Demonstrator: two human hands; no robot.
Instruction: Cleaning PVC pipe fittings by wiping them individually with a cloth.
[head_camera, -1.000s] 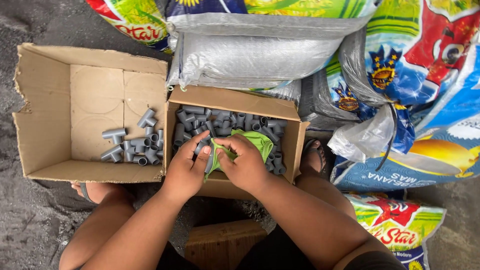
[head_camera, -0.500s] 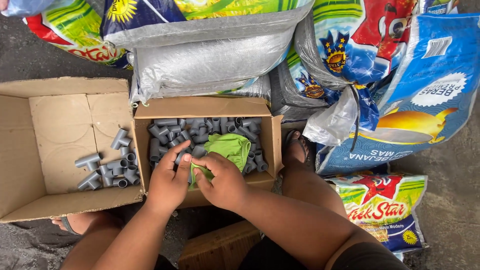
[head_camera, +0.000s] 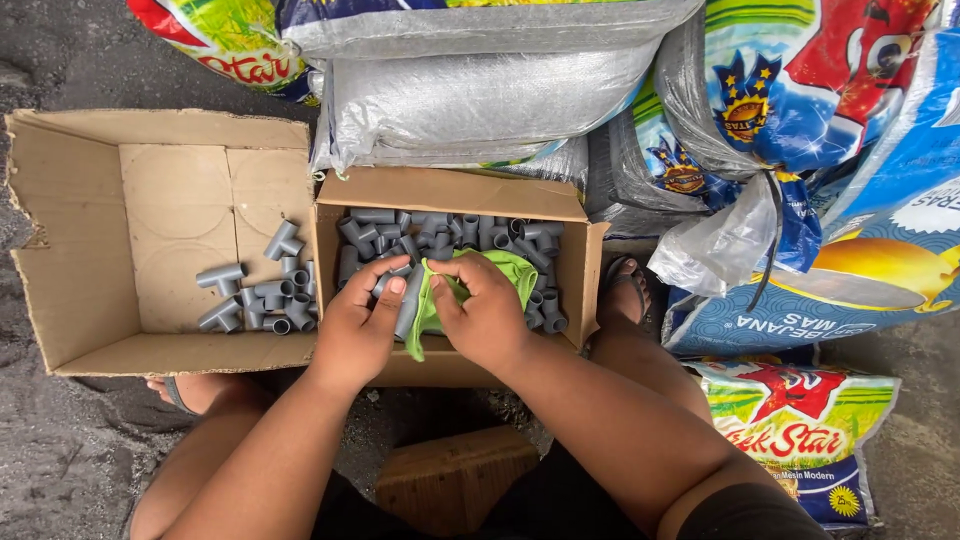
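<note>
My left hand (head_camera: 362, 322) grips a grey plastic pipe tee fitting (head_camera: 407, 305) over the smaller cardboard box (head_camera: 455, 192). My right hand (head_camera: 485, 312) presses a green cloth (head_camera: 505, 268) against that fitting. The small box is packed with several grey pipe fittings (head_camera: 450, 232). To the left, a larger open cardboard box (head_camera: 80, 250) holds a small heap of the same grey fittings (head_camera: 255, 290) in its right corner.
Filled woven and plastic sacks (head_camera: 480, 90) are stacked behind and to the right of the boxes, with a printed bag (head_camera: 800, 430) lying at the right. My sandalled foot (head_camera: 625, 290) rests beside the small box. A wooden block (head_camera: 455, 480) sits between my legs on grey ground.
The view has shifted a little between frames. Both hands stay over the small box, working the green cloth around the grey fitting.
</note>
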